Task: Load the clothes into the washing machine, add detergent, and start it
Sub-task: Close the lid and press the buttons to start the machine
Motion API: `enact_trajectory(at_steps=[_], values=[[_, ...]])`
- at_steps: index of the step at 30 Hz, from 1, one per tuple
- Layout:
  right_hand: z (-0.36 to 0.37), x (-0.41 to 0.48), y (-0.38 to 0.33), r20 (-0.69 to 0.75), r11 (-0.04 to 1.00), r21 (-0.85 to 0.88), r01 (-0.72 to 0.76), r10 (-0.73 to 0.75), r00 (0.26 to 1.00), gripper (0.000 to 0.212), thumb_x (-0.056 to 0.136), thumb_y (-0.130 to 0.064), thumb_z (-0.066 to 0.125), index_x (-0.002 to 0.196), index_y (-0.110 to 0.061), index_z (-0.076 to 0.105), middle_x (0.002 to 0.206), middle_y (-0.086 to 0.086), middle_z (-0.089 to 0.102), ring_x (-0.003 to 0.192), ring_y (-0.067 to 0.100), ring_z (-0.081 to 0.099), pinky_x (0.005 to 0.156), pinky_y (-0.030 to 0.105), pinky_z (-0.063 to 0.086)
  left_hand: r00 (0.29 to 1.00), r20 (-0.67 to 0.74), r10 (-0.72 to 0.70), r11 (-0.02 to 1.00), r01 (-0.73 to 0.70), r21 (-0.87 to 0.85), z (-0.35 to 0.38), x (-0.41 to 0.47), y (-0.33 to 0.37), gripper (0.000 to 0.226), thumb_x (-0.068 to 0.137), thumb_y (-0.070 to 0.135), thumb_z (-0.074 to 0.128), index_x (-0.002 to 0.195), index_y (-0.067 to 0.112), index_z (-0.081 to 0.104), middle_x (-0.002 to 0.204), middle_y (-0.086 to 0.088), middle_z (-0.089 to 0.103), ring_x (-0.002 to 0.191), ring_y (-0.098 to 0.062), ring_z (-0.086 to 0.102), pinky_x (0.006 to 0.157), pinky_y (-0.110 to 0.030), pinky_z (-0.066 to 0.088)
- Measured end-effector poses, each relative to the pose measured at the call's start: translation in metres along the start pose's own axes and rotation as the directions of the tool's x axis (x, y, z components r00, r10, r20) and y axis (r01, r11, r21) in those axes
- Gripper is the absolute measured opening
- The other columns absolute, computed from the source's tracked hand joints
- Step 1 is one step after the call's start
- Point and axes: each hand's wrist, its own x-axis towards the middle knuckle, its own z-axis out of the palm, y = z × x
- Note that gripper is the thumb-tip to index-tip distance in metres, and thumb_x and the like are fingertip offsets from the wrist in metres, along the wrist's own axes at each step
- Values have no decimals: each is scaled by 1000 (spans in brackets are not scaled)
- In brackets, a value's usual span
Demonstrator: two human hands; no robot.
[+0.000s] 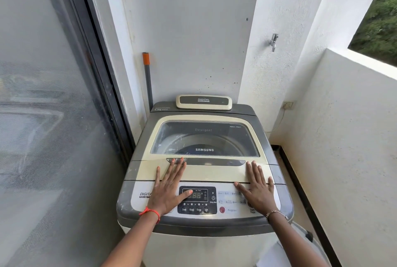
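A top-loading washing machine (137, 137) in grey and cream stands against the wall with its lid (204, 172) down. Through the lid's glass window (204, 137) I see the drum and something dark inside it. My left hand (169, 187) lies flat on the lid's front, fingertips at the lid handle recess (214, 162), thumb over the dark control panel (197, 200). My right hand (257, 189) lies flat on the lid's right front part and the button area. Both hands hold nothing. No detergent container is in view.
A glass sliding door (53, 116) runs close along the left. A grey pole with an orange tip (147, 77) leans in the corner behind the machine. On the right wall are a tap (273, 41) and a socket (287, 105). A low white parapet (343, 137) closes the right side.
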Motion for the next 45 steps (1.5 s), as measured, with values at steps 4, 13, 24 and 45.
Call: enact_trajectory(at_steps=[4,13,24,45], values=[[2,0,2,-8,1000,7,4,-4,1000,100,51,-91,-12,135,-39,-24,145,-16,-28,134,1,-23,113,44,-13,1000,-6,0,1000,0,2,1,0,0,84,82,67,33,148,29,-3,155,15,-15,142,-10,-13,110,-41,-16],[2,0,1,-13,1000,-6,3,-3,1000,101,50,-90,-17,135,-37,-26,145,-15,-28,135,2,-24,113,43,-14,1000,7,-5,1000,5,2,-1,-1,1,84,82,67,33,149,28,-2,156,14,-12,143,-10,-11,111,-43,-14],[2,-2,0,-12,1000,-12,9,-9,1000,99,52,-89,-17,136,-36,-25,146,-15,-28,136,3,-23,113,45,-12,999,35,-16,1000,17,-16,-4,-2,2,84,83,68,31,147,31,-10,155,14,-15,142,-9,-14,111,-42,-16],[-10,23,-7,26,995,53,78,-80,996,103,58,-89,-11,139,-26,-26,146,-14,-34,133,2,-32,107,38,-28,991,50,-121,983,127,-130,-19,14,7,94,74,81,13,144,26,-18,151,14,-25,137,0,-25,108,-38,-29]])
